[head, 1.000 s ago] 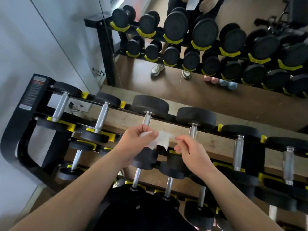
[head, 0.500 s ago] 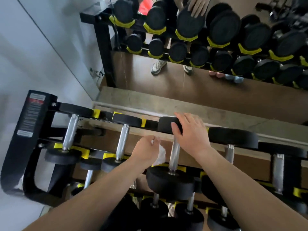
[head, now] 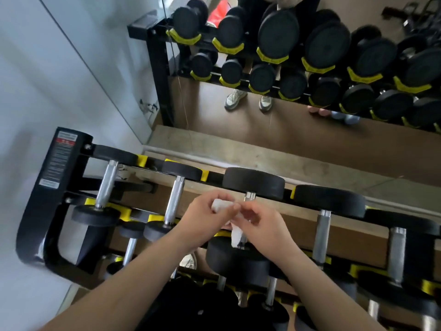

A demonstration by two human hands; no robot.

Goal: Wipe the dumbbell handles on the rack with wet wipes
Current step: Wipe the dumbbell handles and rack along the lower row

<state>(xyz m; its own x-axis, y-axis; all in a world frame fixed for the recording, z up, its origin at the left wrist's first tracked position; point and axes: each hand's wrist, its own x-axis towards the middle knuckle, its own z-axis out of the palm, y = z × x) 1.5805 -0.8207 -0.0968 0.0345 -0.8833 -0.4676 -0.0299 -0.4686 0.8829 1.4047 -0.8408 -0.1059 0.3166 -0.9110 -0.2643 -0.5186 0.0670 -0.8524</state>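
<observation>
- Landmark: third dumbbell (head: 254,181) from the left end of the dumbbell rack (head: 57,187), top tier; black round heads, chrome handle (head: 250,195), laid front to back.
- Left hand (head: 205,216): over the middle of the third dumbbell, slightly to its left; fingers curled, pinching the upper bunch of the wet wipe (head: 222,206).
- Right hand (head: 265,225): over the same dumbbell, slightly to its right, touching the left hand; fingers curled, gripping the same wet wipe lower down.
- Wet wipe: white, crumpled, held between both hands above the handle; loose end hanging below the hands, down to the near head of the third dumbbell.
- Contact between wet wipe and handle: cannot tell, hidden by the hands.
- Handle: short stub visible at the far head only; remainder covered by hands and wet wipe.
- Left of the third dumbbell: two smaller dumbbells (head: 175,199), chrome handles bare.
- Right of the third dumbbell: larger dumbbells (head: 329,199), handles bare.
- Below the third dumbbell: lower-tier dumbbells (head: 130,249), partly visible.
- Beside the far heads: yellow cradles (head: 143,160).
- Beyond the third dumbbell: mirror (head: 274,125) reflecting the rack front and a pair of sneakers (head: 235,99).
</observation>
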